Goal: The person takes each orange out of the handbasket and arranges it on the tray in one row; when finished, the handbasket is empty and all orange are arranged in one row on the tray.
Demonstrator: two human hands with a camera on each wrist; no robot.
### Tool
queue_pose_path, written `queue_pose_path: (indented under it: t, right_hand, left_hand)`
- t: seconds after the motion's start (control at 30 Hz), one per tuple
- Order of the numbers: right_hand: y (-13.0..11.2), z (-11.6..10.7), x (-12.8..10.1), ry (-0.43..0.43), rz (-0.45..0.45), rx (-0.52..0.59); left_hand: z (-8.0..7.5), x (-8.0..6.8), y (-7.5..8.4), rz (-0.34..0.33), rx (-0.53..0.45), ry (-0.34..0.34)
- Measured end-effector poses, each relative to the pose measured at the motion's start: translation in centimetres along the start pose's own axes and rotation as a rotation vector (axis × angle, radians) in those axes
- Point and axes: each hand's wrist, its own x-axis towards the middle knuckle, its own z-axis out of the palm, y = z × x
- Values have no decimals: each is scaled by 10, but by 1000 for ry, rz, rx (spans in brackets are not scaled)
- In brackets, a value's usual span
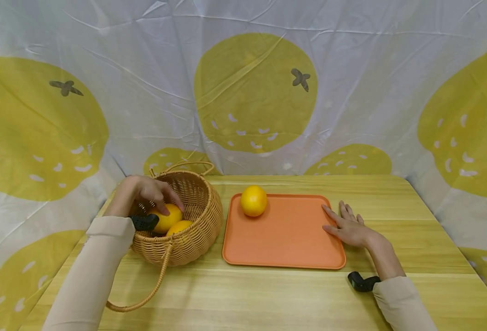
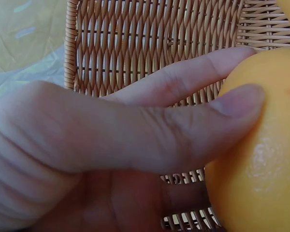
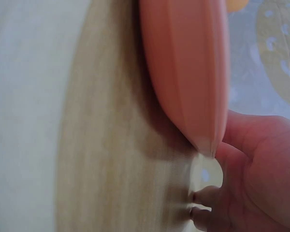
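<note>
My left hand (image 1: 149,189) reaches into a wicker basket (image 1: 206,232) on the left. Its thumb and fingers hold an orange (image 1: 168,219) inside it; in the left wrist view the thumb presses on the side of that orange (image 2: 261,159). A second orange (image 1: 180,226) lies beside it, partly hidden by the rim. One more orange (image 1: 253,201) sits in the upper left corner of a coral rectangular tray (image 1: 285,239). At the tray's right edge rests my right hand (image 1: 351,231), fingers spread and extended, thumb and index finger on the rim.
The basket's near handle (image 1: 161,280) hangs down onto the wooden table (image 1: 243,294); its far handle (image 1: 189,163) stands up at the back. Behind and beside the table hangs a white cloth (image 1: 144,92) printed with large yellow fruit.
</note>
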Motion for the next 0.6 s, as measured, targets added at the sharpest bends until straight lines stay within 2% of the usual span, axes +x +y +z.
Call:
queue_pose_path:
  t: [0.1,0.23,0.33,0.6]
  right_hand:
    - [0,0,0,1,-1,0]
    - [0,-1,0,1,0,1]
    - [0,-1,0,2,1,0]
    - [1,1,1,2,0,-4]
  left_hand:
    - [1,0,-1,24,29,60]
    - [2,4,-1,145,50,131]
    - [2,7,0,210,53,156]
    - [1,6,-2,181,45,166]
